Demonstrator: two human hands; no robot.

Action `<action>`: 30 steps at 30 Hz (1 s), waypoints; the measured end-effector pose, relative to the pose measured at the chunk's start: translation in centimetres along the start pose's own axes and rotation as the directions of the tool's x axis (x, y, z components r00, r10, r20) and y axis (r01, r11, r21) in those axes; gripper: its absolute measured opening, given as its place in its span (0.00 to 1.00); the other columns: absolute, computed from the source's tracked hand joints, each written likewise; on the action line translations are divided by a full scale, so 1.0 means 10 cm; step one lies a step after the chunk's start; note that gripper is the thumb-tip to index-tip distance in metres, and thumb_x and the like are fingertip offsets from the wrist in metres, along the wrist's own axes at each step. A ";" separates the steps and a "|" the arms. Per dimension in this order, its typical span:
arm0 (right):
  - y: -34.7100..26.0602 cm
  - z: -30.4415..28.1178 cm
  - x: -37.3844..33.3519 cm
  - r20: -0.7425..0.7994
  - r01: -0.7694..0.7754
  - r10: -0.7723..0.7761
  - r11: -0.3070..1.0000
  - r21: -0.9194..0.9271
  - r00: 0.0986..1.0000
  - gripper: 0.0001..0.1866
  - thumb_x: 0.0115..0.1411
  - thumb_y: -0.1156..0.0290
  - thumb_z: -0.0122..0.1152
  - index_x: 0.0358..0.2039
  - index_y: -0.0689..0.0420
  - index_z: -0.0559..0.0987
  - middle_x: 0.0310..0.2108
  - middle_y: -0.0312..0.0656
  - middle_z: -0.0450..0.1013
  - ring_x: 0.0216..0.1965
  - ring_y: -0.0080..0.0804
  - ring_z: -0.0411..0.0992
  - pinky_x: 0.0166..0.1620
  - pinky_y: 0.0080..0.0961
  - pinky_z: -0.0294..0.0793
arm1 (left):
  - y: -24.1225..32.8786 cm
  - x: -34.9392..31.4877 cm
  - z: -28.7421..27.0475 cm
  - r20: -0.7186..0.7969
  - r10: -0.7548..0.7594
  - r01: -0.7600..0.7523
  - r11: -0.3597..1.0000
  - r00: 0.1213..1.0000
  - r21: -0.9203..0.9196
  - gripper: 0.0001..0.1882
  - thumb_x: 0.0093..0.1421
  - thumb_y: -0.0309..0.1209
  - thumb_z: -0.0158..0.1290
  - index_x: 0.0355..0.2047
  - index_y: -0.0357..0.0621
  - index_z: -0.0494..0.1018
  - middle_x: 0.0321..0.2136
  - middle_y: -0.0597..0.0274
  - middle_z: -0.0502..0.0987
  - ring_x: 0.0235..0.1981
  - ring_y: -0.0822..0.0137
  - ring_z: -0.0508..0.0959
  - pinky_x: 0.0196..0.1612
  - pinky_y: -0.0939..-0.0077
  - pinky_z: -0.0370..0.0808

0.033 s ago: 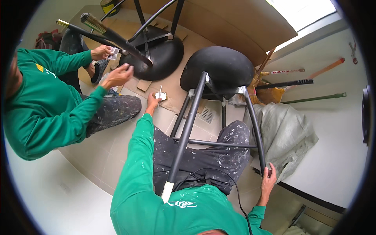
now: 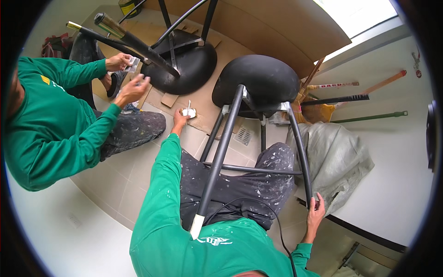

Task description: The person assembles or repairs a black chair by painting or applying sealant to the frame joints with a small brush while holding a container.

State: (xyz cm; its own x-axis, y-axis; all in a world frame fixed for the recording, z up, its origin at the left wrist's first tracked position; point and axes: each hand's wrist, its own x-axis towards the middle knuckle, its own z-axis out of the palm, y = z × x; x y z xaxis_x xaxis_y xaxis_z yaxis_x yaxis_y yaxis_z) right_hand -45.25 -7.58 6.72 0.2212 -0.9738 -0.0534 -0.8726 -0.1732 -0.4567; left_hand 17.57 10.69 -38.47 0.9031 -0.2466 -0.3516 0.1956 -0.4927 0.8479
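Before me a black stool stands upside down, its round seat [image 2: 256, 83] at the far side and its legs pointing toward me. My left hand [image 2: 180, 118] is closed around a small tub of white paste [image 2: 188, 112], with a thin stick standing up in it. At the end of the stool's right leg [image 2: 301, 159] my right hand [image 2: 315, 211] rests with fingers touching it; whether they grip it is unclear. White tape [image 2: 197, 226] wraps the end of the near left leg [image 2: 221, 152]. White material shows where legs meet the seat.
On the left kneels a co-worker in green, holding a small clear packet [image 2: 133, 64] beside a second upturned black stool [image 2: 194, 64]. Cardboard [image 2: 203, 121] covers part of the tiled floor. Long-handled tools [image 2: 334, 99] and a grey sheet [image 2: 334, 157] stand right. A black cable [image 2: 278, 221] crosses my lap.
The co-worker's nearer hand has shifted slightly left, toward the clear packet, which has tilted. My hands and the stool before me stay in place.
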 end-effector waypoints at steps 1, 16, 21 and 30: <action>-0.01 0.02 -0.02 -0.019 -0.016 0.017 0.999 0.037 1.000 0.22 0.67 0.63 0.65 0.58 0.59 0.78 0.27 0.37 0.74 0.28 0.23 0.67 0.33 0.26 0.69 | 0.00 -0.02 0.05 -0.017 0.029 -0.028 0.999 0.999 0.017 0.39 0.42 0.25 0.74 0.56 0.33 0.70 0.49 0.47 0.79 0.49 0.53 0.80 0.54 0.62 0.77; -0.04 0.03 -0.03 -0.024 0.011 -0.011 1.000 0.014 1.000 0.22 0.66 0.64 0.65 0.56 0.62 0.78 0.27 0.38 0.75 0.27 0.24 0.68 0.34 0.27 0.71 | 0.17 -0.38 0.10 -0.163 0.194 -0.122 0.921 0.967 0.369 0.49 0.42 0.32 0.74 0.64 0.42 0.63 0.56 0.43 0.70 0.58 0.43 0.70 0.63 0.52 0.67; -0.09 0.00 -0.07 -0.032 -0.010 0.010 1.000 -0.008 0.999 0.22 0.66 0.64 0.66 0.56 0.62 0.79 0.28 0.38 0.76 0.28 0.24 0.69 0.34 0.26 0.71 | 0.39 -0.53 0.09 -0.197 0.162 -0.067 0.907 0.967 0.416 0.49 0.43 0.32 0.74 0.66 0.44 0.62 0.55 0.43 0.69 0.58 0.41 0.69 0.63 0.49 0.67; -0.10 -0.09 0.07 0.115 0.001 -0.010 0.997 0.077 0.993 0.23 0.63 0.62 0.68 0.55 0.61 0.79 0.27 0.39 0.76 0.28 0.26 0.71 0.35 0.27 0.72 | 0.85 -1.01 -0.36 -0.275 0.365 -0.337 0.930 0.890 0.144 0.42 0.56 0.34 0.67 0.67 0.37 0.60 0.59 0.42 0.68 0.59 0.46 0.70 0.64 0.54 0.66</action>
State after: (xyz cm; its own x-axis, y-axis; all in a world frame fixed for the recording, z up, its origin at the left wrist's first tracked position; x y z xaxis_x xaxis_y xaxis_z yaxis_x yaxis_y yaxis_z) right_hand -44.62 -8.25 7.98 0.2780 -0.9487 -0.1507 -0.8362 -0.1618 -0.5240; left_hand 11.52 11.97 -26.32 0.9798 -0.1698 0.1057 -0.1776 -0.4957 0.8501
